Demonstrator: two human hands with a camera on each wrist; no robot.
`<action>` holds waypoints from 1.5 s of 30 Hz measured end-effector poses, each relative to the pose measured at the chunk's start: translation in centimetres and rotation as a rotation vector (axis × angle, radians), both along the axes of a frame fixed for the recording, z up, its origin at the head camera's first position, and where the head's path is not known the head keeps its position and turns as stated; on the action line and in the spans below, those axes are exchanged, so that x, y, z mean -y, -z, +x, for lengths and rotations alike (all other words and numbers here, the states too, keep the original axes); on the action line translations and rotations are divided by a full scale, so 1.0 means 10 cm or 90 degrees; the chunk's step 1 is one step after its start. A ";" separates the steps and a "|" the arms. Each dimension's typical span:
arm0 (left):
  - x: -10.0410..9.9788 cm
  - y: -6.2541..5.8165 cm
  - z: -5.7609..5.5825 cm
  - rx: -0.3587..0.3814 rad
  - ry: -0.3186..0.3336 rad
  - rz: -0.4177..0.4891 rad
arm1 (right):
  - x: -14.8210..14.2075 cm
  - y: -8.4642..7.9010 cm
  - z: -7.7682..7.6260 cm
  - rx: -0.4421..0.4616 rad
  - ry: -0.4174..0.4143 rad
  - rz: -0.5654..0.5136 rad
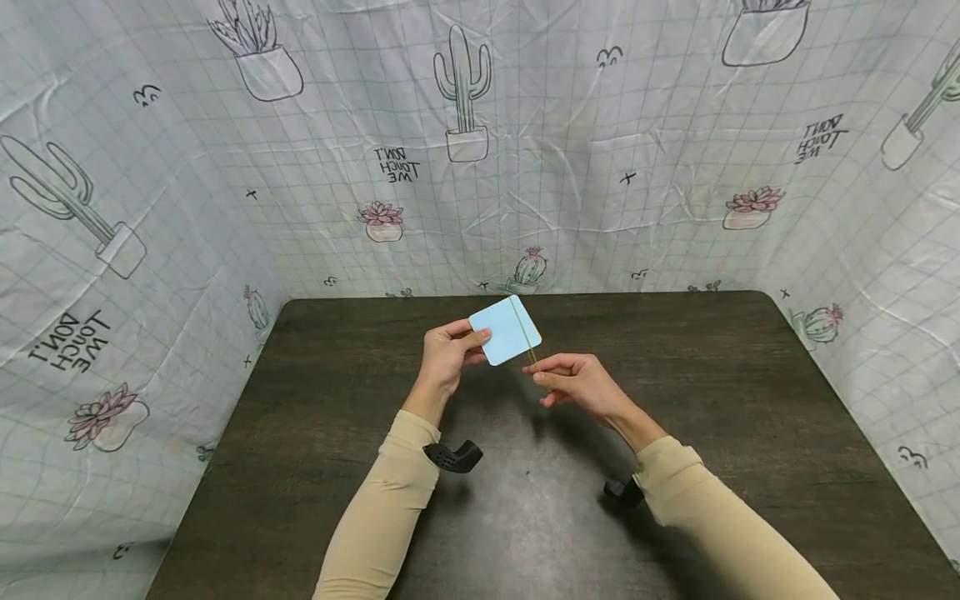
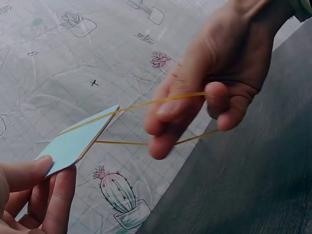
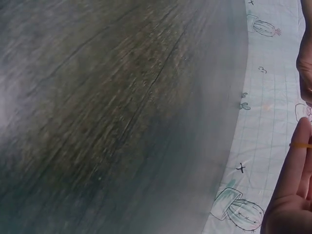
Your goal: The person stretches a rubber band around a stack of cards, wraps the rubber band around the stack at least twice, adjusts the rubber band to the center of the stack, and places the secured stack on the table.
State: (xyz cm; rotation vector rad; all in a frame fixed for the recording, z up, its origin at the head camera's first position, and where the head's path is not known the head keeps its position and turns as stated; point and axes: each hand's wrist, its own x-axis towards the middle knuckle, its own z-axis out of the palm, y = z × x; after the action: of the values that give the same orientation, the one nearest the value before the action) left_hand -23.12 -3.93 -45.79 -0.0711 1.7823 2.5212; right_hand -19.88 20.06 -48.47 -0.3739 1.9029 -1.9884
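Note:
A light blue card with rounded corners (image 1: 504, 331) is held up above the table by my left hand (image 1: 441, 360), thumb on its face and fingers beneath. Whether it is one card or a thin stack, I cannot tell. A thin yellow rubber band (image 2: 139, 105) loops round the card. My right hand (image 1: 581, 385) holds the band's other end, pulled out past the card's edge. In the left wrist view both strands run taut to the curled fingers of the right hand (image 2: 214, 63). The right wrist view catches only a finger (image 3: 292, 170) with a bit of band.
Beneath both hands lies a dark wood-grain table (image 1: 337, 383). A white cloth printed with cacti (image 1: 315, 183) hangs behind it and along both sides. Black devices sit at my left wrist (image 1: 453, 457) and right wrist (image 1: 624, 492).

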 end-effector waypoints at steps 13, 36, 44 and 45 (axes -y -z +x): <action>0.01 -0.02 -0.04 0.059 0.006 0.077 | -0.04 0.04 0.13 -0.119 -0.176 0.126; -0.07 0.04 -0.08 0.125 0.003 0.160 | 0.18 0.03 0.37 -0.779 -0.085 0.392; -0.08 0.06 -0.07 0.125 -0.006 0.166 | 0.24 0.01 0.36 -0.787 -0.069 0.429; -0.08 0.06 -0.07 0.125 -0.009 0.170 | 0.25 0.01 0.35 -0.791 -0.061 0.430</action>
State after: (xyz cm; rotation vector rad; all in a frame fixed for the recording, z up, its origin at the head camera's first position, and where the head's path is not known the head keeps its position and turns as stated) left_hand -23.77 -3.09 -46.36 -0.3088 1.3696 2.6303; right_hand -16.37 17.57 -48.54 -1.6874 2.9360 -0.8595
